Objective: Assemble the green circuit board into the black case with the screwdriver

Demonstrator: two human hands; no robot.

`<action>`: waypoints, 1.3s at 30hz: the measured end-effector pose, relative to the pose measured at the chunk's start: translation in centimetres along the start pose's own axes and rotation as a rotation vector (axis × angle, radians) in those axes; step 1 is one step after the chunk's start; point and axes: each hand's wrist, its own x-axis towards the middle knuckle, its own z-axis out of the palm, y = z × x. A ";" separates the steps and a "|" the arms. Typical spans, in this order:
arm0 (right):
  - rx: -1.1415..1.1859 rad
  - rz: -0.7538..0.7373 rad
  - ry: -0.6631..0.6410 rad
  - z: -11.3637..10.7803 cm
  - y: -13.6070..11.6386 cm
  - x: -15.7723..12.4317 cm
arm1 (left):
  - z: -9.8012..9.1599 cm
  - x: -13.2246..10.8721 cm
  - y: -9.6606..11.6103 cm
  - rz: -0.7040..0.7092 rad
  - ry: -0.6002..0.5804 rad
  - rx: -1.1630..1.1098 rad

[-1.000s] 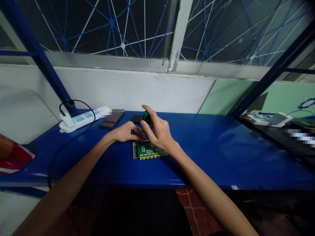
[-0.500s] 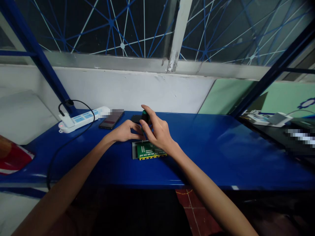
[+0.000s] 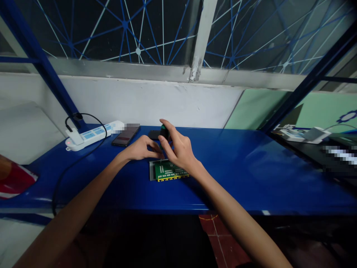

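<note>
My right hand (image 3: 180, 147) is closed around the black and green handle of a screwdriver (image 3: 164, 131), which stands nearly upright. Its thin shaft points down at the upper left part of a green circuit board (image 3: 167, 169). From the left, the fingers of my left hand (image 3: 142, 148) come together in a pinch at the shaft, just above the board; the exact contact is partly hidden. The board sits in a grey metal tray (image 3: 152, 171) and has a row of yellow connectors (image 3: 170, 179) along its near edge. My right hand and wrist cover its right end.
A phone (image 3: 126, 135) and a white power strip (image 3: 92, 137) with a black cable lie at the back left of the blue table (image 3: 240, 171). Behind my hands is a dark flat object (image 3: 153, 134). A red package (image 3: 15, 178) stands at the left edge.
Both hands, the screwdriver and the board keep nearly the same places. Only a very slight shift of the whole view shows.
</note>
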 end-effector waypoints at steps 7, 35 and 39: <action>0.010 0.001 -0.016 0.0 0.0 -0.1 | -0.1 0.1 0.0 0.074 -0.054 0.010; -0.002 -0.008 -0.014 0.1 -0.1 -0.1 | -0.2 0.1 0.4 0.104 -0.092 0.015; 0.000 -0.022 0.003 0.2 0.0 -0.1 | 0.1 0.2 0.2 0.066 -0.073 0.022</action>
